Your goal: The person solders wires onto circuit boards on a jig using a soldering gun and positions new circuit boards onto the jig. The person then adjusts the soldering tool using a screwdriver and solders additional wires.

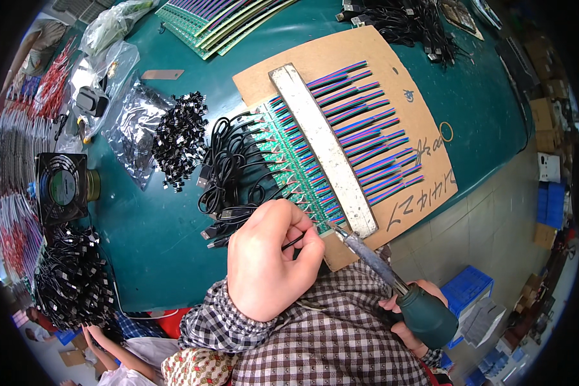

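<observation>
My left hand (267,260) pinches a thin black cable (294,241) at the near end of a green circuit board panel (283,145). From the lower right, my right hand (405,309) grips a soldering iron (428,315) by its dark green handle. Its tip rests at or just over the last row of the board, close to my left fingertips; whether it touches is too small to tell. Black USB cables (225,154) run from the board's left side. Red, blue, green and black wires (373,135) extend from its right side beneath a whitish metal bar (325,148).
Under the work lies a brown cardboard sheet (424,174) with handwriting. A pile of small black connectors (180,138), a small fan (61,186) and a cable bundle (74,276) stand left. More boards (228,22) are stacked at the back. Another person's arms (119,350) show lower left.
</observation>
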Motion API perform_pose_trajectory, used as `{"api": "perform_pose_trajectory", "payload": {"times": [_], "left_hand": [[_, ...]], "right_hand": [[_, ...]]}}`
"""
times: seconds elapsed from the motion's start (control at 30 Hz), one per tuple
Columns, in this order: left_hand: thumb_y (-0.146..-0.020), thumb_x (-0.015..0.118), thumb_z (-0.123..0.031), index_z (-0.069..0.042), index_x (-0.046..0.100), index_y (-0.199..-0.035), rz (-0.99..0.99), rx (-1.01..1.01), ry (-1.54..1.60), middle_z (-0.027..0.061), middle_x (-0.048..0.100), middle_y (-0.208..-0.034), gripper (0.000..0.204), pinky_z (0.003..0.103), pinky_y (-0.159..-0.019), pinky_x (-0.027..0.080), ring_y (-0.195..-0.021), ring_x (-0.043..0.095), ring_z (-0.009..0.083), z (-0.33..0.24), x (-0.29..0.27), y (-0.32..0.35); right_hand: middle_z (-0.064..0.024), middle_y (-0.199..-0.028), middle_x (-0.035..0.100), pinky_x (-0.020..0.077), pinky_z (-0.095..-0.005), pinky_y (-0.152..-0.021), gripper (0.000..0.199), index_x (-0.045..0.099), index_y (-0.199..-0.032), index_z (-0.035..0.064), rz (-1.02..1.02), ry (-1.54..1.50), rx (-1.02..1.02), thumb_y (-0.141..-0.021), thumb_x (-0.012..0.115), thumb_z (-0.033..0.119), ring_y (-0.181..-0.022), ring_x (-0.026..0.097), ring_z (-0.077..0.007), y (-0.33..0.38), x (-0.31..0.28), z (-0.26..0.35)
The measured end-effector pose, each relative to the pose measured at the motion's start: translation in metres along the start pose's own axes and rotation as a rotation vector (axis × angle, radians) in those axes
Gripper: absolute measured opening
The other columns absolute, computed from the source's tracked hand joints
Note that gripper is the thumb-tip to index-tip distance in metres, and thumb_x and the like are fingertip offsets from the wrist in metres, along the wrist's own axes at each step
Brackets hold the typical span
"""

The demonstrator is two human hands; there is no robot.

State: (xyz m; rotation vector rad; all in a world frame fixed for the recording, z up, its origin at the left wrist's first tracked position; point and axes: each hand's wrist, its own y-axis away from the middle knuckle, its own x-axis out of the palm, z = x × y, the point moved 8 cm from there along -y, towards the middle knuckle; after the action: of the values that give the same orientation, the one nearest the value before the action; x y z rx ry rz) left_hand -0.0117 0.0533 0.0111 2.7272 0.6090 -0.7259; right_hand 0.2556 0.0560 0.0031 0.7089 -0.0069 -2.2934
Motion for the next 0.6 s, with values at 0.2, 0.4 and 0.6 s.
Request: {"api": "perform_pose_trajectory", "payload": {"times": [0.2,0.4,0.6], "left_hand": [[-0.074,0.067,0.002,0.001,0.058,-0.075,0.003,-0.001,0.011,0.0027,0.055,-0.070,0.008,0.018,-0.050,0.041,-0.058,0.049,0.0033,0.000,0.000,0.001],[-0.077,0.068,0.001,0.003,0.059,-0.079,-0.007,-0.081,0.069,0.0030,0.056,-0.074,0.010,0.017,-0.053,0.042,-0.062,0.051,0.0030,0.006,0.000,0.010],[-0.078,0.070,0.004,0.004,0.060,-0.080,-0.058,-0.064,0.126,0.0040,0.057,-0.076,0.010,0.017,-0.055,0.043,-0.064,0.053,0.0036,0.008,0.000,0.014]], "right_hand": [[-0.0125,-0.101,0.062,0.0509,-0.0376,-0.070,0.050,0.067,-0.104,0.0075,0.003,0.097,-0.061,-0.074,0.076,0.047,-0.076,0.062,-0.0264,-0.005,-0.005,0.016],[-0.0070,-0.094,0.065,0.0495,-0.0353,-0.067,0.049,0.071,-0.100,0.0118,-0.103,-0.160,0.188,-0.070,0.077,0.049,-0.073,0.061,-0.0233,-0.001,-0.002,0.003],[-0.0065,-0.093,0.065,0.0496,-0.0349,-0.066,0.047,0.072,-0.099,0.0137,-0.116,-0.125,0.153,-0.071,0.075,0.052,-0.072,0.060,-0.0230,0.002,-0.004,0.002]]}}
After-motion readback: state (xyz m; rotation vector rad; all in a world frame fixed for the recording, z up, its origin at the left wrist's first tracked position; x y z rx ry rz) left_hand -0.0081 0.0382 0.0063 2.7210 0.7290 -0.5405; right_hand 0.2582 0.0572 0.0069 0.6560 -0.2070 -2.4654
